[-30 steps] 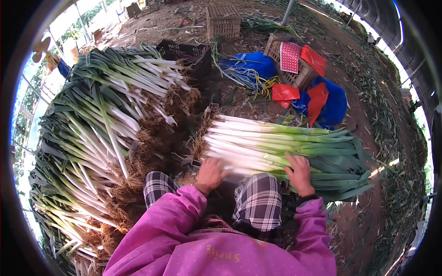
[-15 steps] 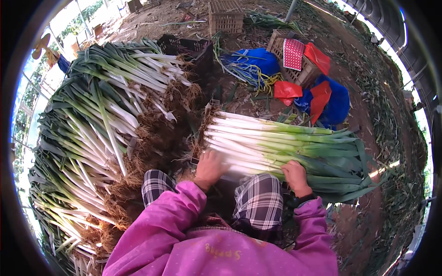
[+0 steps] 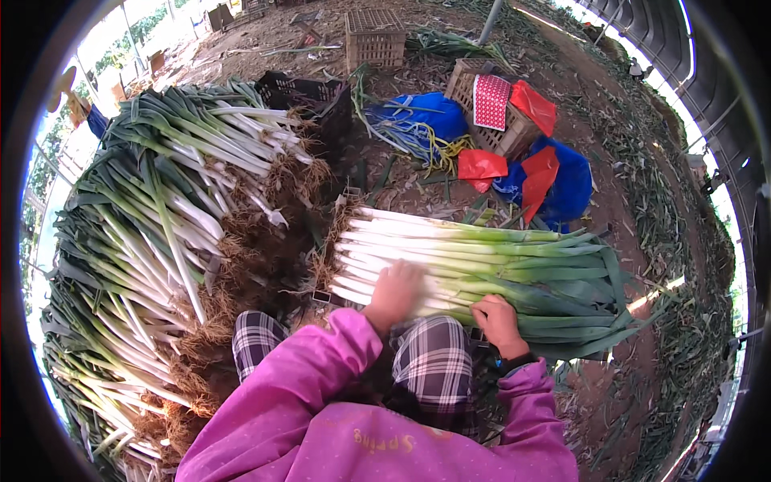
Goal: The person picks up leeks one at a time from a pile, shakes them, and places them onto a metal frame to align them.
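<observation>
A flat row of leeks (image 3: 474,255) lies crosswise in front of me, white ends and roots to the left, green leaves to the right. My left hand (image 3: 396,291) is over the white stalks near the row's front edge; motion smears its fingers. Farther right, along that same edge, my right hand (image 3: 496,321) has its fingers curled round a leek where white turns green. To the left rises a large pile of leeks (image 3: 132,265), their brown roots (image 3: 229,281) facing the row.
Behind the pile stands a black crate (image 3: 325,95). Farther back are a tan crate (image 3: 375,44) and another slatted crate (image 3: 459,83) bearing red plastic. Blue bags (image 3: 574,185) and a red bag (image 3: 482,165) lie beyond the row. Leaf scraps cover the ground at right.
My left hand has shifted right along the white stalks, away from the root ends. The right hand stays at the front edge. The whole view has moved slightly.
</observation>
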`<state>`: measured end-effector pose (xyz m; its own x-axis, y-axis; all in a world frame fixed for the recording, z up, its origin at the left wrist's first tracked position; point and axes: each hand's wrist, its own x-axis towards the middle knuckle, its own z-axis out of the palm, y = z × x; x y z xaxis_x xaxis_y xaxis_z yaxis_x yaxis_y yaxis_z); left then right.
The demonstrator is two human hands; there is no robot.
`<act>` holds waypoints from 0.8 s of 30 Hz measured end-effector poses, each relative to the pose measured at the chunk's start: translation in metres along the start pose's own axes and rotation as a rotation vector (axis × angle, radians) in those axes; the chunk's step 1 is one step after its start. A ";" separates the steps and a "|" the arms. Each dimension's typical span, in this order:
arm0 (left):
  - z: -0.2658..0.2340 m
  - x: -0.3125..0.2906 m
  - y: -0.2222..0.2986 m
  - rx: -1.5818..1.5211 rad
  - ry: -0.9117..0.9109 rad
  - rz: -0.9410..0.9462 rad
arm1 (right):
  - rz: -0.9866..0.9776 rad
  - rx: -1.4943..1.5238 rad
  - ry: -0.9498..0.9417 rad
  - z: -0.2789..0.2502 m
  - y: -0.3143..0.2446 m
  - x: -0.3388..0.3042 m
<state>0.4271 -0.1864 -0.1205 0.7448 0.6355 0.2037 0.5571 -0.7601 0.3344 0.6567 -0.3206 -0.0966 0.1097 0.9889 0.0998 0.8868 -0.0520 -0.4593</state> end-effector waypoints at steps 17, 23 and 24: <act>0.024 -0.006 -0.017 -0.469 0.091 0.188 | 0.008 0.039 -0.091 -0.056 -0.018 -0.017; 0.029 -0.020 -0.028 -0.260 0.171 0.093 | -0.108 -0.299 0.057 -0.033 0.007 0.002; 0.030 -0.019 -0.030 -0.263 0.174 0.097 | -0.026 -0.190 0.037 -0.030 0.012 0.000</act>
<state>0.4070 -0.1796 -0.1621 0.7032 0.5929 0.3924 0.3560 -0.7713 0.5276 0.6806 -0.3256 -0.0756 0.0992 0.9847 0.1434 0.9578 -0.0555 -0.2820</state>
